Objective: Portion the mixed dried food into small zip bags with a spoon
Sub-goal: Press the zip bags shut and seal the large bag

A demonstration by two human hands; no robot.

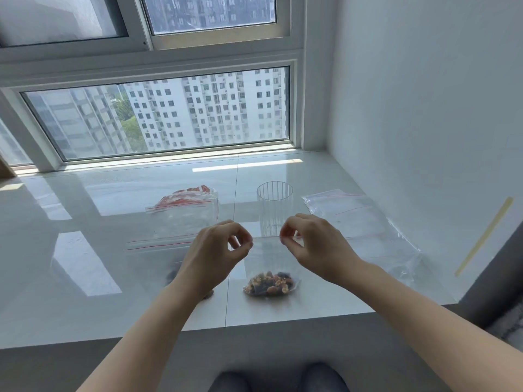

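Left hand (218, 250) and right hand (314, 244): each grip pinches, thumb against forefinger, one top corner of a small clear plastic zip bag (268, 264). The bag's upper edge is stretched taut between the two pinches. The bag hangs upright, its bottom resting on the glossy white desk (85, 264) near the front edge.

Contents: a portion of mixed dried food (269, 282), brown nuts with darker pieces, settled in the bottom of the bag. The upper part of the bag is empty and transparent.

Just behind the hands stands an upright ribbed clear glass cup (274, 207), seen between them.

Left of the cup: a larger clear zip bag with a red seal line (184, 216), standing partly open, with red contents visible at its far side. A flat clear bag with red seal lines (158, 244) lies just in front of it, partly behind the left hand. A few dark pieces show on the desk beside the left wrist; too obscured to identify.

Right of the cup: a loose pile of empty clear zip bags (353, 222) lying flat, reaching toward the right wall.

Desk runs back to a window (169, 117).
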